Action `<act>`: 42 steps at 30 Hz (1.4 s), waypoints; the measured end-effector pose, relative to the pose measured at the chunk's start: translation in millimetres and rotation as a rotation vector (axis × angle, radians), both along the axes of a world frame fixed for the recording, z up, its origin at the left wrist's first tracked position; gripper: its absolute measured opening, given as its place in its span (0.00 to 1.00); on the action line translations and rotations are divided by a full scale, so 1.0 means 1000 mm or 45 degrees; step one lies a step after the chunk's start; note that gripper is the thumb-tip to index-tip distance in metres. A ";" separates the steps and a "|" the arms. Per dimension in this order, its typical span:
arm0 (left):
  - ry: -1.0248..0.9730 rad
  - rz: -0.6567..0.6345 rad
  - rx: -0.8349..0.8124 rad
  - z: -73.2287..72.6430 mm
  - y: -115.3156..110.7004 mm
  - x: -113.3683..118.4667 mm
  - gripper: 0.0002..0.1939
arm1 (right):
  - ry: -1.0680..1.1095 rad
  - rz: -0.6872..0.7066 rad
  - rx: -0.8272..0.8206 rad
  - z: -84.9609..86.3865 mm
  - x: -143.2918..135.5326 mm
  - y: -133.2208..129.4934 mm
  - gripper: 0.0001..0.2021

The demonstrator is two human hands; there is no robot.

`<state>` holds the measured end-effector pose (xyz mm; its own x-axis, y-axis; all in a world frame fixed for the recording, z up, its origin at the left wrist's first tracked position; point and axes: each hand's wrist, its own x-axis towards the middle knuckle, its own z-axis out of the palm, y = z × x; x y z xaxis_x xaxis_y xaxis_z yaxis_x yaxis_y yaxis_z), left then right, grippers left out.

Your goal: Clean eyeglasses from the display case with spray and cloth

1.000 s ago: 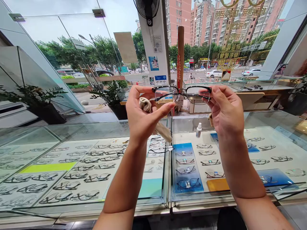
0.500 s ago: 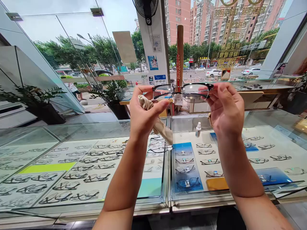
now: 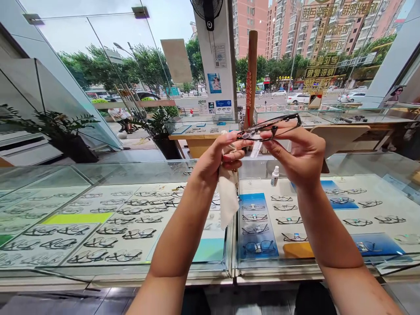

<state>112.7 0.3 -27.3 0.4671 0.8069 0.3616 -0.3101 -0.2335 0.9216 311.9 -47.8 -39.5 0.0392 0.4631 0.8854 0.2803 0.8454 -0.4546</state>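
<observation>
Black-framed eyeglasses (image 3: 278, 124) are held up above the glass counter, tilted and seen edge-on, with a small clear tag hanging near the middle. My right hand (image 3: 297, 153) grips them from the right, fingers and thumb around the frame. At their left end, my left hand (image 3: 218, 157) pinches the frame between thumb and fingers. A cream cloth (image 3: 229, 197) is also in my left hand and hangs down below its curled fingers.
Below, a glass display counter (image 3: 232, 262) holds rows of eyeglasses. A small white bottle (image 3: 274, 176) stands on the counter right of centre. Behind are a wooden-edged table (image 3: 190, 136), potted plants (image 3: 160, 131) and a wooden post (image 3: 251, 78).
The eyeglasses have turned from facing me to edge-on and tilted. Both hands have come closer together, and the cloth now hangs straight down from my left hand.
</observation>
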 end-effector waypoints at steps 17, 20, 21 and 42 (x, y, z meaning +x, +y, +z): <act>-0.079 -0.383 -0.568 -0.070 -0.009 -0.018 0.37 | -0.182 0.104 0.113 -0.015 -0.025 0.009 0.04; 0.073 -0.218 -0.544 -0.101 -0.029 -0.040 0.38 | -0.242 0.105 0.157 -0.015 -0.028 0.006 0.01; 0.144 -0.112 -0.516 -0.112 -0.036 -0.051 0.36 | -0.262 0.101 0.158 -0.015 -0.030 0.005 0.02; 0.573 1.598 -0.157 -0.228 -0.042 -0.226 0.21 | -1.727 -0.246 -0.327 -0.117 -0.210 0.186 0.13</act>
